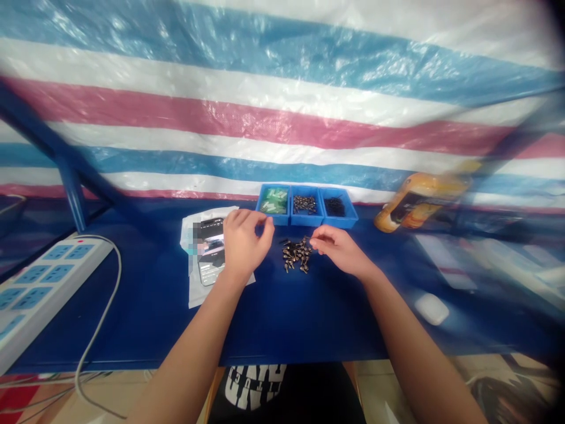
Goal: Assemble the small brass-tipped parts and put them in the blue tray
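My left hand is raised just in front of the left blue bin, with thumb and forefinger drawn together. Whatever may sit in that pinch is too small to see. Beside a heap of small dark and brassy screw-like parts, my right hand has its fingertips pinched at the heap's right edge. I cannot make out what they hold. The left bin contains small pieces in green and clear plastic. Brassy metal parts lie in the middle bin, and black screw-like pieces fill the right one.
A phone lies on white paper, partly behind my left hand. A white power strip with a cable runs along the left. At right are a yellow-orange bottle, a white rounded case and blurred white items.
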Motion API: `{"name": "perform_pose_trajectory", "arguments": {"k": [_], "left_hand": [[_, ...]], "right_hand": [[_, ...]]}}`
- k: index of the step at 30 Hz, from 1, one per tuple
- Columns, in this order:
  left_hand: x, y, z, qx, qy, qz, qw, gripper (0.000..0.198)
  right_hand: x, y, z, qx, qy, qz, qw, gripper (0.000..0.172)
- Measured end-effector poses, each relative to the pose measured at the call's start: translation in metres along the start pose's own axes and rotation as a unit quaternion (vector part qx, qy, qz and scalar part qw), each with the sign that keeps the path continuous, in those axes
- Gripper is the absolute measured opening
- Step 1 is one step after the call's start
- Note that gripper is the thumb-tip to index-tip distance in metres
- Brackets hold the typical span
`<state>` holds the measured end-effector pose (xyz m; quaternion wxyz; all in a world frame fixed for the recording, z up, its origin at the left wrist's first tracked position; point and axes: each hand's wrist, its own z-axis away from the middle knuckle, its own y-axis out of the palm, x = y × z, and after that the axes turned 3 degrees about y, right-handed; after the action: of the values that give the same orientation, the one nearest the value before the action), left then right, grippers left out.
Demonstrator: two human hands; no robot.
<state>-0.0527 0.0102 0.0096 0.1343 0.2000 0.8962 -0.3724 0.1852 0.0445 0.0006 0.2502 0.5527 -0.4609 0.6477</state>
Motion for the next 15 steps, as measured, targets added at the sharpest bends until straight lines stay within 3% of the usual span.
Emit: {"name": "perform_pose_trajectory", "arguments": {"k": [5, 11, 13, 15], "left_hand": [[-0.025, 0.005, 0.012, 0.069, 0.047, 0.101, 0.991, 0.020], [-0.044, 0.011, 0.024, 0.179, 0.074, 0.173, 0.966, 0.022], [-0.043, 0.012, 0.024, 0.190, 0.071, 0.170, 0.964, 0.022], [-0.042, 0.012, 0.023, 0.187, 0.065, 0.166, 0.966, 0.021]], "right_hand": [[-0.004, -0.001, -0.004, -0.031, 0.025, -0.028, 0.999, 0.026], [-0.012, -0.008, -0.010, -0.251, 0.045, -0.133, 0.958, 0.038], [-0.013, -0.011, -0.010, -0.265, 0.045, -0.114, 0.956, 0.050], [-0.013, -0.012, -0.009, -0.259, 0.062, -0.074, 0.961, 0.043]]}}
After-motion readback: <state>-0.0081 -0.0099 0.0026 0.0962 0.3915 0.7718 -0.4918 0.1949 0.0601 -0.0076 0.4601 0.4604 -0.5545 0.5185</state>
